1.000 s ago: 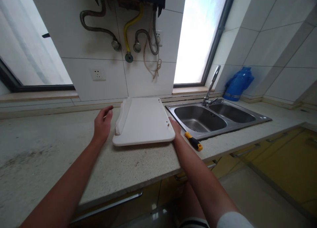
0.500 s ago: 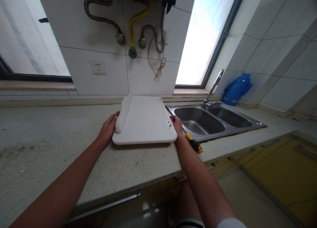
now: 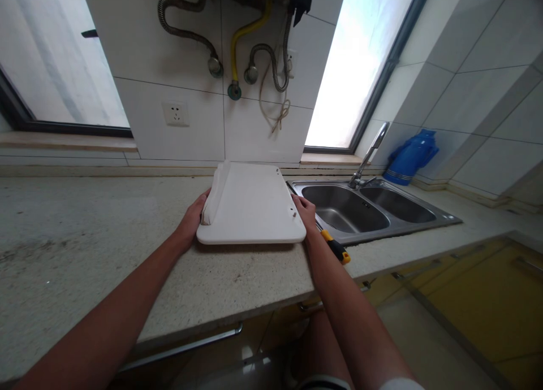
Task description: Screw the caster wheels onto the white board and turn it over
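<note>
Head view: white panel [image 3: 254, 206] lies flat, lengthwise toward wall.

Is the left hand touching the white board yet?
Touching. The head view shows the left hand pressed against the white board's left edge, no gap visible.

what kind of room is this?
Almost certainly a home kitchen. A double stainless sink with a tap is set into a speckled stone countertop, tiled walls surround it, and hoses hang from a wall unit above. Both hands grip a white board.
</note>
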{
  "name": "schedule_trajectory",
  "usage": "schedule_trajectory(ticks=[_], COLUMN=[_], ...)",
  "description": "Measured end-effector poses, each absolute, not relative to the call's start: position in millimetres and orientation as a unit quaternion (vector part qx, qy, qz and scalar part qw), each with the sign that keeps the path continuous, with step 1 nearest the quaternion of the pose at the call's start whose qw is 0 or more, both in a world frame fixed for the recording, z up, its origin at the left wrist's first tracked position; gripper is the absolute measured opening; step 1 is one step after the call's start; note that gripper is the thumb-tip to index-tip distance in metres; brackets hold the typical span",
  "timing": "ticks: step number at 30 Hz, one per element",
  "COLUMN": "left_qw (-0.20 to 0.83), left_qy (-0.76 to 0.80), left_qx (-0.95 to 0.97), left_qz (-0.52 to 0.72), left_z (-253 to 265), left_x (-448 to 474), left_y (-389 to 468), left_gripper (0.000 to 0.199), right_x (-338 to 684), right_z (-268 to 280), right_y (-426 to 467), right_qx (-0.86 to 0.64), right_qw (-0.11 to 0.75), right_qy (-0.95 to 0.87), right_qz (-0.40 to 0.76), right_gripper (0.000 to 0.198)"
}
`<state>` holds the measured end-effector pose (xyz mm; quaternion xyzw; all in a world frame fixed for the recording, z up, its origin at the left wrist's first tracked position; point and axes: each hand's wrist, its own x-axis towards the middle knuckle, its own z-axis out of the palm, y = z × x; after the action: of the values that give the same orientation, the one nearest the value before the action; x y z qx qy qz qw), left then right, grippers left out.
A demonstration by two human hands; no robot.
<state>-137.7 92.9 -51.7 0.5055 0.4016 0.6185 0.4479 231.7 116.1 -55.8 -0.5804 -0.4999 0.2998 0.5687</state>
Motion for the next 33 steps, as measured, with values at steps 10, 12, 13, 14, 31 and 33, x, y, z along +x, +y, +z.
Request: schedule_trajectory(ticks=[10,12,13,14,31,33], left_qw=[0.440,0.436,0.434,0.433,0.465,0.471], left_qy=[0.403,0.407,0.409,0.410,0.395,0.395], left_qx=[0.497,0.497,0.496,0.496,0.468,0.471], left_qz=[0.629,0.630,0.631,0.631,0.639,0.632], left_z=[-44.3,-42.5,-41.8,-41.2,-47.3,-44.9], left_x=[-138.2,-137.9,-137.7,-137.6,-140.5,-139.7], left_y=[87.4,85.1,84.0,83.2,88.9,85.1], left_gripper=[0.092,0.090,0.089,0.088,0.090,0.094], right_x=[229.9,230.1,230.2,230.3,227.1,226.2], right_z=[-57.6,-57.5,-57.5,-57.5,-51.0,-50.5], right_y=[119.1,118.7,118.6,118.5,115.6,115.1], right_qx=[-0.565,-0.566,-0.567,-0.568,-0.580,-0.581], right_qw=[0.578,0.576,0.575,0.574,0.571,0.573], right_qy=[-0.500,-0.501,-0.501,-0.501,-0.492,-0.490], right_qz=[0.312,0.312,0.312,0.311,0.308,0.308], right_gripper=[0.044,0.044,0.044,0.044,0.043,0.044])
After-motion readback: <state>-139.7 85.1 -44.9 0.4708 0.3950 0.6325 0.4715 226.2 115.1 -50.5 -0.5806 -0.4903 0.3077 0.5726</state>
